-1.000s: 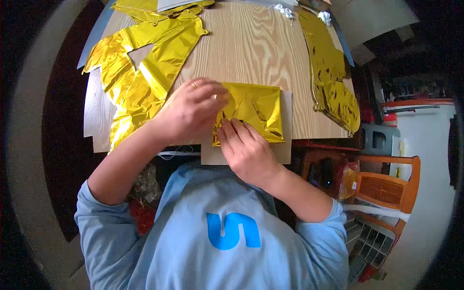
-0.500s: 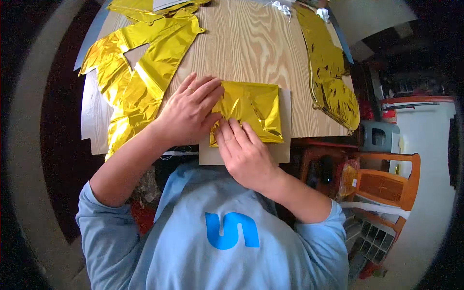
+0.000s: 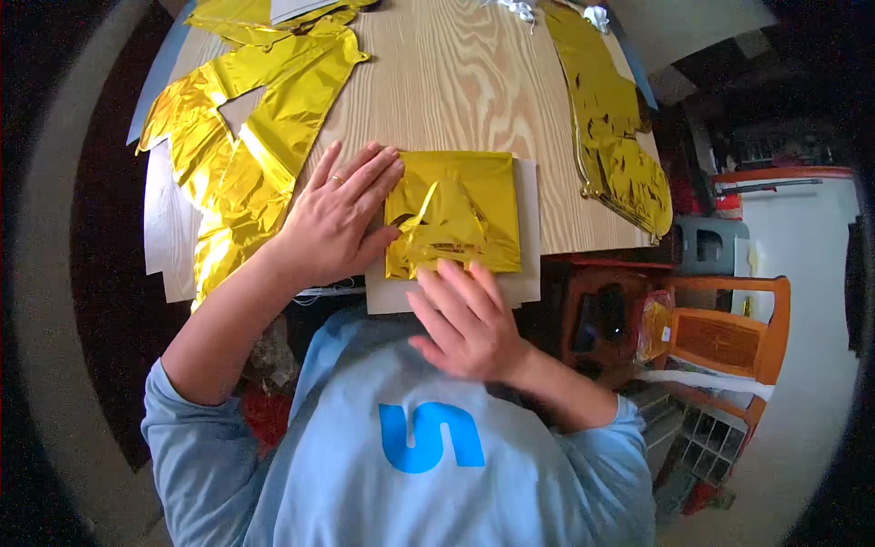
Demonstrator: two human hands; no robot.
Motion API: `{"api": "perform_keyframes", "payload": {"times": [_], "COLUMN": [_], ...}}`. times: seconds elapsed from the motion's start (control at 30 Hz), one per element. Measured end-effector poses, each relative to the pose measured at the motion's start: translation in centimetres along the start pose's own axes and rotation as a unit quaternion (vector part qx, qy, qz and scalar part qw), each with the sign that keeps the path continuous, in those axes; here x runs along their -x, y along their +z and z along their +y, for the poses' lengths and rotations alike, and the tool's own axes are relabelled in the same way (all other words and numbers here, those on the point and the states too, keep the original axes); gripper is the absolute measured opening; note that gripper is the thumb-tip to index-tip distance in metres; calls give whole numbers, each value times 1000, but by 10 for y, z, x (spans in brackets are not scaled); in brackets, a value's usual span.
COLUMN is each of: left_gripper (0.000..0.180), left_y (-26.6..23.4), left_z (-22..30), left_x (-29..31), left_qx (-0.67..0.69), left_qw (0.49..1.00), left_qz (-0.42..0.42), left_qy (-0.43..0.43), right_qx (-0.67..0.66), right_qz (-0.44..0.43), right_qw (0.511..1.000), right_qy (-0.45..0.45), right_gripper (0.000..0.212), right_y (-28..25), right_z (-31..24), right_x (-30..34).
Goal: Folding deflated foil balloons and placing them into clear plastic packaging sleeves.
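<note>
A gold foil balloon (image 3: 460, 196), folded into a flat, creased rectangle, lies on a pale cardboard sheet (image 3: 392, 299) at the table's near edge. My left hand (image 3: 339, 214) rests flat along the left side of the folded foil, fingers stretched out and fingertips on its upper left corner. At the foil's near edge hovers my right hand (image 3: 465, 319), its fingers apart and holding nothing; whether the fingertips touch the foil I cannot tell. Left of my left hand spreads an unfolded, flat gold foil balloon (image 3: 305, 114), wrinkled and shiny.
More flat gold foil (image 3: 606, 118) lies along the table's right side. Small white crumpled bits (image 3: 597, 18) sit at the far edge of the wood-grain table (image 3: 447, 82). To the right stand a wooden chair (image 3: 720, 339) and a grey plastic stool (image 3: 711, 246).
My right hand has drawn back toward me, off the middle of the folded foil to its near edge. My left hand has shifted slightly left, uncovering more of the foil.
</note>
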State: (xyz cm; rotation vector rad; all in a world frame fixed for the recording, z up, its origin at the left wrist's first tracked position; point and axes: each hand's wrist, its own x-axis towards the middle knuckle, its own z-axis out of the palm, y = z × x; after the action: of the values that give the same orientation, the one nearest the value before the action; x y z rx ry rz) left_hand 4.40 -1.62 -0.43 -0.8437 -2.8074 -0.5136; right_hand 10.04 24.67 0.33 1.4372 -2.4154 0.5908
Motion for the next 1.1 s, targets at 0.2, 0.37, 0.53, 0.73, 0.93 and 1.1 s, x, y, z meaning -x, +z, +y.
{"api": "perform_keyframes", "payload": {"times": [0.2, 0.37, 0.53, 0.73, 0.93, 1.1], "left_gripper": [85, 94, 99, 98, 97, 98], "left_y": [-1, -5, -5, -3, -6, -8], "left_z": [3, 5, 4, 6, 4, 0], "left_x": [0, -1, 1, 3, 6, 9], "left_qx": [-30, -58, -36, -38, -72, -55], "left_qw": [999, 997, 998, 998, 997, 996], "left_qz": [-37, -48, -50, -45, -39, -61], "left_qy": [-10, -6, -5, -14, -5, -14], "right_qx": [-327, -597, -653, -313, -5, 23], "right_qz": [-102, -31, -82, -44, -55, -81], "right_qw": [841, 578, 476, 914, 987, 987], "right_qy": [419, 555, 583, 254, 149, 135], "right_gripper": [39, 49, 50, 33, 69, 74], "right_y": [-8, 21, 2, -33, 12, 23], "right_z": [-12, -12, -9, -21, -23, -25], "right_x": [41, 41, 3, -15, -28, -16]}}
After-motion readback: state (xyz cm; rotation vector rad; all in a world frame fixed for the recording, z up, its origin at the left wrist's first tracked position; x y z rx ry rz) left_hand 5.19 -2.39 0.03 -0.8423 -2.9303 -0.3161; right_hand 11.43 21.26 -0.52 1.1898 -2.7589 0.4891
